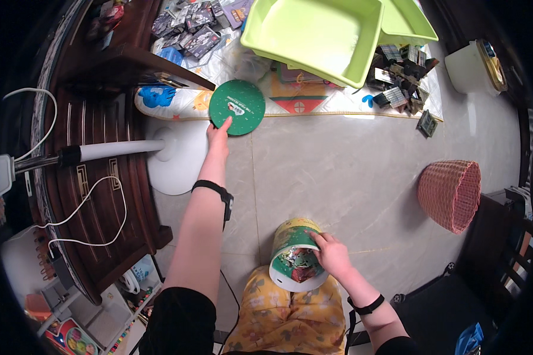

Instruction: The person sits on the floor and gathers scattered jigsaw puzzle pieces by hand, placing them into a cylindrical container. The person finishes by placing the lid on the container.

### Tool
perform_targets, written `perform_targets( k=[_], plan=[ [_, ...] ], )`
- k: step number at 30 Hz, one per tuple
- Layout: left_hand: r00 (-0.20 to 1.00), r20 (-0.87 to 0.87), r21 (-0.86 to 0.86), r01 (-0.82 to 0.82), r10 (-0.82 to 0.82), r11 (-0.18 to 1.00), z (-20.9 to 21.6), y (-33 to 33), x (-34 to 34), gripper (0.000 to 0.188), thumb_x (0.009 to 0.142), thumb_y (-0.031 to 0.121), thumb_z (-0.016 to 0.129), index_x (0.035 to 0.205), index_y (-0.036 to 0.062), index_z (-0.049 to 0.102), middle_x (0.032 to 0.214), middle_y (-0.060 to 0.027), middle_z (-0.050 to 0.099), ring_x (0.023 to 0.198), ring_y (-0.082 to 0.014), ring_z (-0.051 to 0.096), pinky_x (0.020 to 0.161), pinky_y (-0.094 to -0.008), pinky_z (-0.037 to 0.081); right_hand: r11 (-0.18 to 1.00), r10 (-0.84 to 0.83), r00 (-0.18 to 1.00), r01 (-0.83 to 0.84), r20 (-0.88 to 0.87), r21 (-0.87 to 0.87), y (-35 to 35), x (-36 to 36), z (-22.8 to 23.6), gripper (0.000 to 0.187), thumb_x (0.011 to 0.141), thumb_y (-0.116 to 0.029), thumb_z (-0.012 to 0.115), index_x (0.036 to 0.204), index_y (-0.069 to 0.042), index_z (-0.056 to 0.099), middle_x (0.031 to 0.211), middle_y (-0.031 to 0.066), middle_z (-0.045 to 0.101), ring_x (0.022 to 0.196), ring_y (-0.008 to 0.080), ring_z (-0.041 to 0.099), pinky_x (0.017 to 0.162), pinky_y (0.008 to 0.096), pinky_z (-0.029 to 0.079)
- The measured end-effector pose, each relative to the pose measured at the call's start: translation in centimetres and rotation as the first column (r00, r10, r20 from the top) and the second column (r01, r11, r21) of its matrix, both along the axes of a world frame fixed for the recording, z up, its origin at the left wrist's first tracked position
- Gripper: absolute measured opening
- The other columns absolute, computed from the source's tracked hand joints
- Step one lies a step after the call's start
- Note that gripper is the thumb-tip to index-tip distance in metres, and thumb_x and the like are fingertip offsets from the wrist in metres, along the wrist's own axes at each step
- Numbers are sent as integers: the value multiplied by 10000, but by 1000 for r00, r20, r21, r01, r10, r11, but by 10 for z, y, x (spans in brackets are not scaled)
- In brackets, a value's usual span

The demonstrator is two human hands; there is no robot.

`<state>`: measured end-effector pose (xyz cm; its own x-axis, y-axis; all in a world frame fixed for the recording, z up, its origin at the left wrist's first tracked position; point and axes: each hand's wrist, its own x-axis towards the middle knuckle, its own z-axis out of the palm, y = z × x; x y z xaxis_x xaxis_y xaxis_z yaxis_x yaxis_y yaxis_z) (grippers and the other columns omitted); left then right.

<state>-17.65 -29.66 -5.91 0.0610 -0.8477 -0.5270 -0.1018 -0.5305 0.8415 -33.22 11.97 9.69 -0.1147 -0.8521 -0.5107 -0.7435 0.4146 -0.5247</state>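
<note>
My left hand [218, 137] reaches forward and pinches the near edge of a round green lid [249, 106], thumb on top. The lid overlaps the near edge of a patterned mat; whether it touches the mat I cannot tell. Close to my knees, my right hand [333, 254] grips the right rim of a round green and yellow box [295, 232]. Tilted, the box has its open mouth toward me. Shiny silver and reddish-brown contents [302, 267] show inside; their kind is unclear.
Light green trays [314, 35] sit on the mat [180, 106], between small boxes [198, 38] and a pile of dark pieces [400, 77]. A white stand base [177, 163] is left. Rightward are a woven basket [447, 195], a white bin [468, 70] and a black chair [438, 307].
</note>
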Motion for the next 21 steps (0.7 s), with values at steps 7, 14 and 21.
perform_targets(
  k=[7, 14, 21],
  plan=[
    [916, -394, 223, 20, 71, 975, 34, 28, -1, 469, 997, 137, 583, 1436, 100, 422, 1428, -87, 516, 1281, -244, 514, 1067, -471, 432, 989, -83, 996, 79, 23, 122, 4, 3, -5, 489, 886, -132, 607, 1367, -186, 544, 1207, 135, 642, 846, 377, 694, 735, 478, 571],
    [727, -622, 300, 565, -292, 768, 143, 171, 87, 484, 1012, 119, 540, 1459, 35, 374, 1431, -105, 510, 1279, -223, 532, 1050, -414, 468, 846, -533, 827, 527, 178, 86, -3, -4, -22, 421, 979, -143, 532, 1387, -51, 484, 1217, 272, 607, 1130, 454, 580, 951, 477, 487],
    [786, -460, 339, 586, -414, 736, 175, 242, 96, 465, 997, 107, 579, 1437, 56, 439, 1359, -57, 551, 1203, -158, 549, 1027, -349, 455, 717, -680, 650, 687, 339, 122, -16, -4, -36, 586, 1014, -460, 497, 1444, -63, 453, 1275, 267, 604, 1140, 413, 612, 958, 470, 505]
  ],
)
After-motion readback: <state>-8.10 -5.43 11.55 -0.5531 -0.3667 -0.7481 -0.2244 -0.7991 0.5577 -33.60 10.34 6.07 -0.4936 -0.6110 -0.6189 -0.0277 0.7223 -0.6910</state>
